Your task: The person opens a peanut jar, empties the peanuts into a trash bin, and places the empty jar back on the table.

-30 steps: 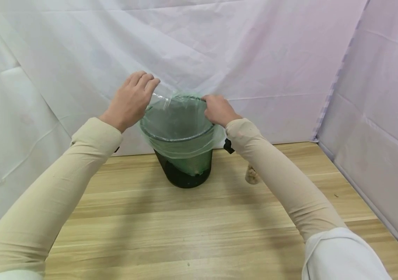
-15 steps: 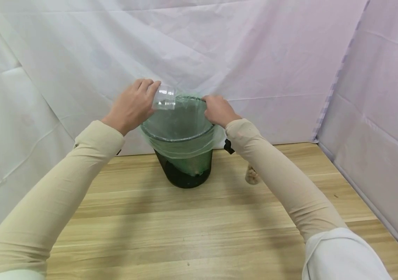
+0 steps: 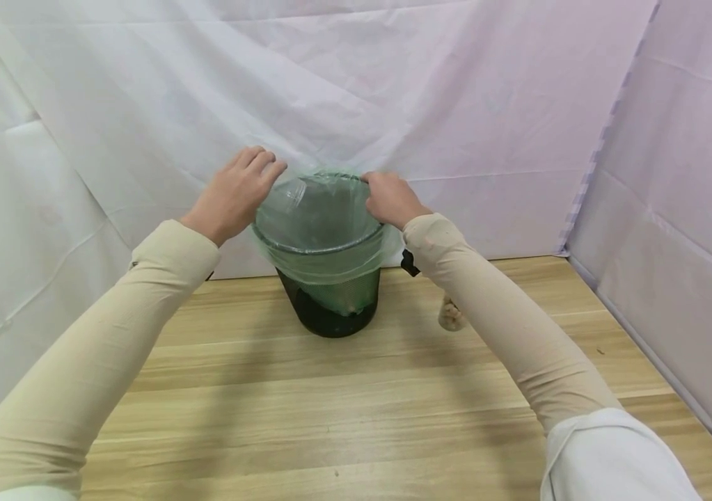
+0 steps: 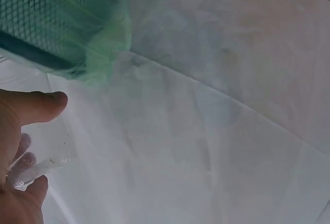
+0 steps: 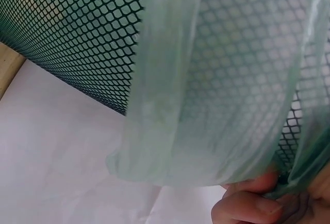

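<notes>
A black mesh wastebasket (image 3: 324, 321) stands on the table, lined with a thin green plastic bag (image 3: 321, 270) folded over its rim. My left hand (image 3: 235, 193) holds a clear plastic cup (image 3: 294, 195) over the basket's left side, its mouth tipped down into the opening. Fingers hide most of the cup; the left wrist view shows part of its clear wall (image 4: 44, 170) between thumb and fingers. At the basket's right side, my right hand (image 3: 395, 199) grips the rim through the bag. Its fingers (image 5: 247, 206) pinch the bag's edge there in the right wrist view.
A small clear container (image 3: 452, 316) with beige pieces sits right of the basket, partly behind the right sleeve (image 3: 506, 327). White cloth (image 3: 493, 125) hangs behind and at both sides of the wooden table (image 3: 330, 417).
The left hand raised the cup level half a second ago, then lowered a little and tipped its mouth down into the basket again. The right hand and the basket stay put.
</notes>
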{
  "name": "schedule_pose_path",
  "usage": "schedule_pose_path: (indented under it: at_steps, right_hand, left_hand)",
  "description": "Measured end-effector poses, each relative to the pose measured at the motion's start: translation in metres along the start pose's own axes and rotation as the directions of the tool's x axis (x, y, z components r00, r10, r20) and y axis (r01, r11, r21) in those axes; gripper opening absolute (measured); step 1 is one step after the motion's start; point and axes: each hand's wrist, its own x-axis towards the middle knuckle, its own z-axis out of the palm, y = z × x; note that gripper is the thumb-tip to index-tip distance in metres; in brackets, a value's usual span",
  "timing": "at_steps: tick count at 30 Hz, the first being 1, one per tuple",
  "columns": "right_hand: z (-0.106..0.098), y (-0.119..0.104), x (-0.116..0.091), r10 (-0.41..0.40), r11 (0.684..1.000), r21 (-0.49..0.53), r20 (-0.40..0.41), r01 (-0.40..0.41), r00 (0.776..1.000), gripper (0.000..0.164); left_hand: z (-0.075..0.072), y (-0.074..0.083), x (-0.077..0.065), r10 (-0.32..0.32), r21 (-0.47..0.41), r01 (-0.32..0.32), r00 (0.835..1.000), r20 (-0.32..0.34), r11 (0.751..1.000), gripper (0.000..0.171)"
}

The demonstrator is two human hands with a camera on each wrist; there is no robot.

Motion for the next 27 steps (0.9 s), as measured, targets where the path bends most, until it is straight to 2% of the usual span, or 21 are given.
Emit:
schedule_pose_path:
  at_steps: [4,7,10,13,17,19,22,27]
  right_hand:
    - [0.001,0.0,0.0,-0.011,1.0,-0.004,-0.011,0.011,1.0,0.063]
    - [0.001,0.001,0.001,-0.02,1.0,-0.005,-0.017,0.02,1.0,0.063]
    - [0.0,0.002,0.0,-0.019,1.0,-0.008,-0.018,0.018,1.0,0.063]
    - [-0.001,0.001,0.0,-0.009,1.0,-0.003,-0.015,0.009,1.0,0.063]
    - [-0.002,0.001,0.001,-0.008,1.0,0.004,-0.019,0.009,1.0,0.063]
    - [-0.002,0.001,0.001,-0.008,1.0,0.01,-0.018,0.008,1.0,0.064]
    - [-0.001,0.001,0.002,-0.004,1.0,0.011,-0.01,0.004,1.0,0.064]
    - [-0.002,0.001,0.0,-0.006,1.0,0.015,-0.007,0.006,1.0,0.064]
  left_hand:
    - [-0.008,-0.004,0.004,-0.015,0.009,0.015,0.999,-0.048,1.0,0.048]
    - [-0.013,-0.005,0.007,-0.054,0.003,0.055,0.996,-0.076,0.999,0.049]
    - [-0.015,-0.004,0.01,-0.092,0.005,0.093,0.994,-0.062,0.996,0.064]
    - [-0.013,-0.002,0.011,-0.103,-0.007,0.103,0.994,-0.024,0.995,0.079]
    - [-0.007,0.002,0.007,-0.095,-0.034,0.095,0.995,0.02,0.995,0.082]
    - [-0.004,0.003,0.005,-0.085,-0.027,0.086,0.996,0.04,0.996,0.08]
    - [0.001,0.005,0.002,-0.061,-0.005,0.061,0.997,0.047,0.998,0.065]
    - [0.004,0.005,-0.002,-0.038,0.005,0.038,0.999,0.023,0.999,0.051]
